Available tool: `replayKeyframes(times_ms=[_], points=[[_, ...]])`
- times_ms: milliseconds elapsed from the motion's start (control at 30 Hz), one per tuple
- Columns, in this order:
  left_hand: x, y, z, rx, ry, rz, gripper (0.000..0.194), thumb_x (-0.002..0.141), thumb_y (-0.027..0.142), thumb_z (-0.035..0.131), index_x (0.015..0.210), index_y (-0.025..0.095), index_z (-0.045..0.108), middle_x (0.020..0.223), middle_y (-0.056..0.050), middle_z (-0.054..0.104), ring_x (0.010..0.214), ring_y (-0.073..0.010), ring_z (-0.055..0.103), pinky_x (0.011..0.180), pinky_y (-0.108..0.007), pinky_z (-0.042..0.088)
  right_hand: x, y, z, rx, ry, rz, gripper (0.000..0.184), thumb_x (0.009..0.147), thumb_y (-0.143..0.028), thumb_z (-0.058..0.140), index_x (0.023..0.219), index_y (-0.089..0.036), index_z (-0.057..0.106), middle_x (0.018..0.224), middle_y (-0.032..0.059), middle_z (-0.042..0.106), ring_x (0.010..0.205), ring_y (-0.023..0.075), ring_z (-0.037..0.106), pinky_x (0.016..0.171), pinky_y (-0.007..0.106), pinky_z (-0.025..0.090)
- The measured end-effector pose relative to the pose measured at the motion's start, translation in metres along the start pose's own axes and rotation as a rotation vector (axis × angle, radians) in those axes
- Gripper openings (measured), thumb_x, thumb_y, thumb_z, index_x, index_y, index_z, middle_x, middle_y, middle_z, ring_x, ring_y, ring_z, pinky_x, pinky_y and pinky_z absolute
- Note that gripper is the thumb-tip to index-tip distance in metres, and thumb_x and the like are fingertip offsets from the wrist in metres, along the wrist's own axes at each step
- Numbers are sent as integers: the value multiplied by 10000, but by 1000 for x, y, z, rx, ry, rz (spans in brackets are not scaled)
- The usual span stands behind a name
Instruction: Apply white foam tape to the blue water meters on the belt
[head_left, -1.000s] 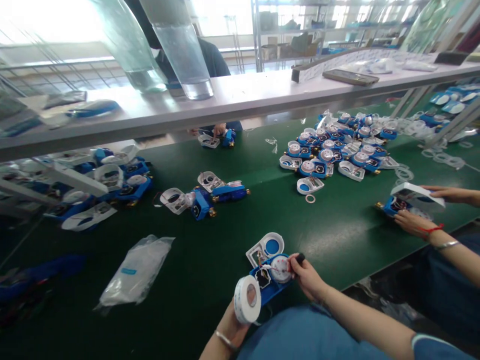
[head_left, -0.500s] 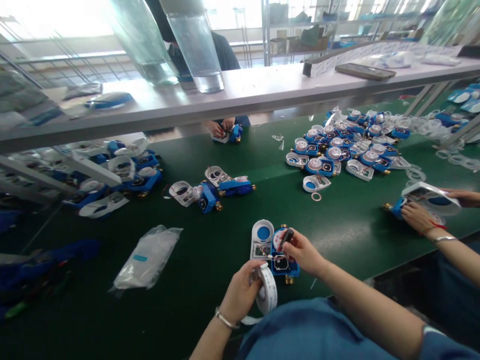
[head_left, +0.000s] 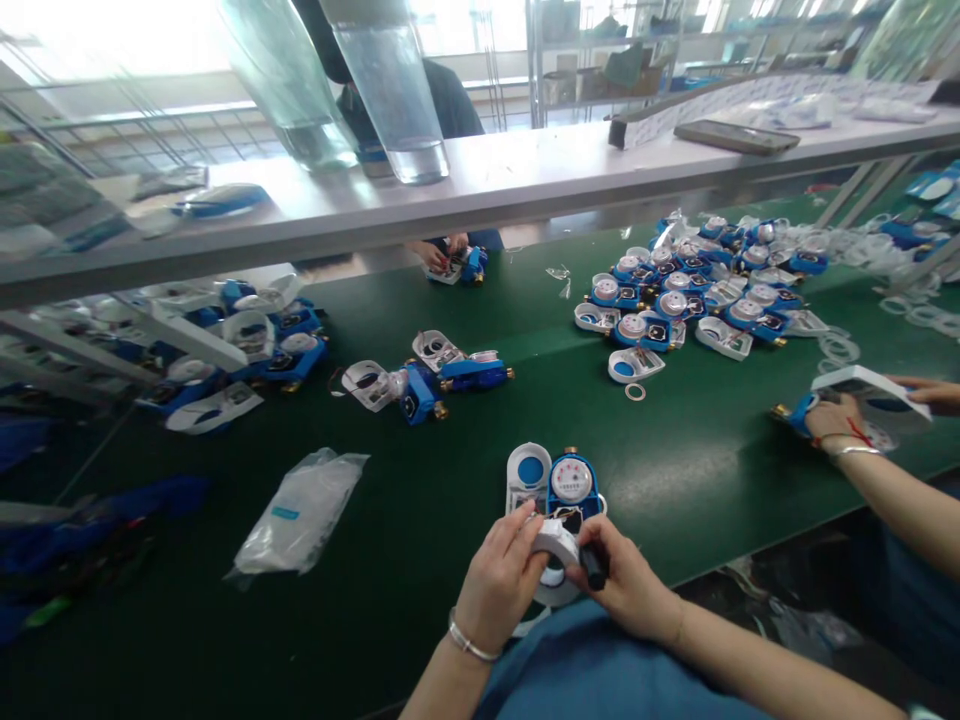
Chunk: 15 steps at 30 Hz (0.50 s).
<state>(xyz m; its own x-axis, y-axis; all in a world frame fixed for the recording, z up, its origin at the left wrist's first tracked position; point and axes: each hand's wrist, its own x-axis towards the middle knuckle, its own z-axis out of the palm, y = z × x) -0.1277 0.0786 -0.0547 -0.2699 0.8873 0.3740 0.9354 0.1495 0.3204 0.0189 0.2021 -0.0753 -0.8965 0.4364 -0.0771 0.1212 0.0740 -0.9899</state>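
Note:
A roll of white label tape point(head_left: 556, 542) is gripped by my left hand point(head_left: 498, 578), its fingers closed around the near side. My right hand point(head_left: 627, 578) is closed on a short black cylindrical tool point(head_left: 594, 568), whose exact kind I cannot make out. The fingertips of that hand are at the roll's right edge. Just beyond both hands lies an open blue water meter point(head_left: 572, 482) with a white dial and brass ends. Its white cover point(head_left: 517, 466) with a blue disc lies to the left. My hands and the roll hide the meter's lower part.
Several water meters are heaped at the back right point(head_left: 675, 290), with others at the left point(head_left: 247, 340). Two more lie mid-table point(head_left: 472, 370). A plastic bag point(head_left: 300, 515) rests at left. A co-worker's hands point(head_left: 844, 420) hold a meter at right. A shelf point(head_left: 510, 170) spans above.
My right hand has moved down from the meter's dial to the tape roll, still holding the black tool. My left hand has shifted slightly right, tilting the roll flatter over the meter's lower part.

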Motion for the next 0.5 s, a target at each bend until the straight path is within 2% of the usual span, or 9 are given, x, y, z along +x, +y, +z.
replayKeyframes(times_ms=[133,233,367,433,500], points=[[-2,5,-1,54,70,-53,292,760,148,544,1051,136,534,1078,-111,581,984,-194,565,865,-331,509,-4,9,3,32,13,-7,236,781,-329,555,898,-212,387,709,-41,430,605,90,378,569,215,339],[-2,11,-4,69,45,-84,283,756,154,545,1039,148,541,994,-82,617,1018,-213,545,877,-351,500,-7,13,4,51,15,-11,237,791,-343,541,910,-210,385,729,-32,437,620,95,392,585,224,354],[0,15,-9,81,-111,-122,366,776,168,507,1141,177,485,992,-70,619,1035,-231,533,967,-464,413,-10,12,4,61,13,-10,244,786,-353,545,916,-212,393,749,-20,460,645,107,420,611,239,375],[-1,13,-10,56,-226,-181,385,787,167,475,1170,200,463,988,-68,608,944,-217,565,883,-436,474,-9,12,5,86,21,4,254,781,-354,548,926,-217,392,771,-9,490,669,118,451,624,249,390],[-2,9,-11,-3,-302,-220,380,789,146,446,1161,226,469,1002,-61,596,915,-200,570,788,-361,520,-6,14,5,141,24,40,245,786,-344,534,928,-223,376,802,4,535,661,124,486,617,258,406]])
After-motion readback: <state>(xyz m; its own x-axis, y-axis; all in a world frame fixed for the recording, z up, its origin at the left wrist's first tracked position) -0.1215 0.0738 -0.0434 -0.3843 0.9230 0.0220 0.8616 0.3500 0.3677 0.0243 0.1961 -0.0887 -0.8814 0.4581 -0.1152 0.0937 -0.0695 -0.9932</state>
